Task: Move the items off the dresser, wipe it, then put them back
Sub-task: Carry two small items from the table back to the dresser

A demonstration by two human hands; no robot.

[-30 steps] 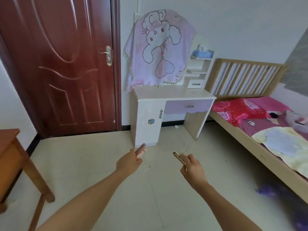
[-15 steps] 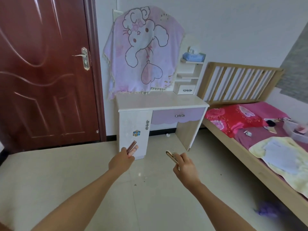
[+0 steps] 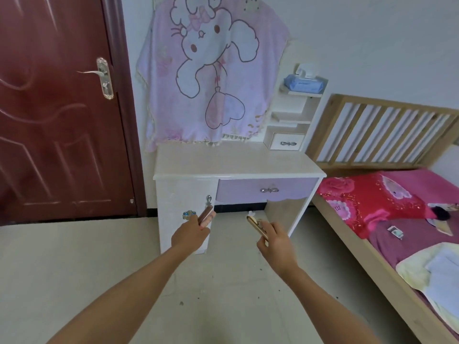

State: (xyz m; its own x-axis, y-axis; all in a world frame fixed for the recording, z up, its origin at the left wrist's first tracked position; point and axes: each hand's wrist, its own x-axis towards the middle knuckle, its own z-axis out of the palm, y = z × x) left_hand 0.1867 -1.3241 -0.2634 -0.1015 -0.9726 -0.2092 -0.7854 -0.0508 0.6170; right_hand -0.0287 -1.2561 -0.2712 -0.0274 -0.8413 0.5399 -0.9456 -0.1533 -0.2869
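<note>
Two items noted, head view: left hand curled round a pink flat item; right hand pinching a slim gold item. Dresser stands at frame centre. Advise placing each flat, well back from the edge.

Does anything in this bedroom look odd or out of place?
A pink cartoon blanket hangs over the back of the dresser, covering whatever is behind it, with its lower edge uneven. A few dark specks litter the floor in front. Nothing looks spilled or broken.
</note>
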